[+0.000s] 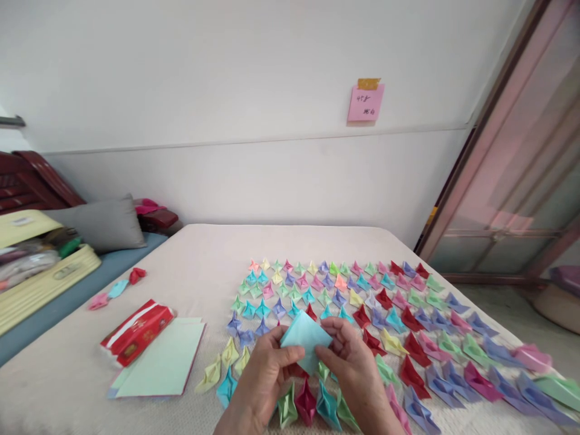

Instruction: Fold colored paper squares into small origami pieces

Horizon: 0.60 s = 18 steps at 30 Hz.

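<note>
A light blue sheet of folded paper, shaped like a diamond, is held up between my two hands. My left hand pinches its left side, thumb on the front face. At the right edge, my right hand grips it the same way, with the thumb near the lower corner. Below and behind them, many small folded paper boats in several colours stand in rows on the pale cloth-covered table. My hands hide part of the nearer rows.
To the left lie a stack of pale green paper, a red tissue packet and small coloured paper pieces. Beyond the left edge are a yellow case and a grey pillow. A pink note is taped to the wall.
</note>
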Each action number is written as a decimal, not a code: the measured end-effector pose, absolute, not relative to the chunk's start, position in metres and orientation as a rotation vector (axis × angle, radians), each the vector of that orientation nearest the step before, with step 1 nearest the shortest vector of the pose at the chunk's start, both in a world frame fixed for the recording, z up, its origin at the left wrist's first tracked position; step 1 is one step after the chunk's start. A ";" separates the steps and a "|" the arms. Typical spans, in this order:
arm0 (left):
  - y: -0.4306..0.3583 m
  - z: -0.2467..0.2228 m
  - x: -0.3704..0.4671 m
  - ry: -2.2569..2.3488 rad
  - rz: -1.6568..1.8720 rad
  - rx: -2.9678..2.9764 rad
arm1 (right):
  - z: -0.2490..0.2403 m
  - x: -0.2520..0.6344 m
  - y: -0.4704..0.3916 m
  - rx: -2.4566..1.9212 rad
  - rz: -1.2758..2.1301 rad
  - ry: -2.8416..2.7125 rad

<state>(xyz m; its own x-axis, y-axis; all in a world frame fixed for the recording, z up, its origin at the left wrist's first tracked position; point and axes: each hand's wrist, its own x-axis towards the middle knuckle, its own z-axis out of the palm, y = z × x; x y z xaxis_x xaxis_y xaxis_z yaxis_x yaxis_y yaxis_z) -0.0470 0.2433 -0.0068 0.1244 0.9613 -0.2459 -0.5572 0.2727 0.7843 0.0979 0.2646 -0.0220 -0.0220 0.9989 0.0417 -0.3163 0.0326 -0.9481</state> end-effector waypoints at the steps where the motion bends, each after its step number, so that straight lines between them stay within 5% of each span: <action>1: 0.244 -0.008 -0.047 0.874 1.206 0.612 | -0.023 0.099 0.265 -0.937 1.342 -1.025; 18: 0.247 -0.007 -0.051 1.208 1.140 1.056 | -0.027 0.103 0.259 -0.976 1.231 -1.234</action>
<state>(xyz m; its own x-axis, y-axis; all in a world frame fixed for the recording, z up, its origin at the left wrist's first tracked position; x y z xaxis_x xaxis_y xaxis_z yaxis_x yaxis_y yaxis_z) -0.0512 0.2472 -0.0067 0.0121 0.9909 -0.1343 -0.0772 0.1349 0.9879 0.1029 0.2592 -0.0272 -0.0764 0.9877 0.1366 -0.1342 0.1256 -0.9830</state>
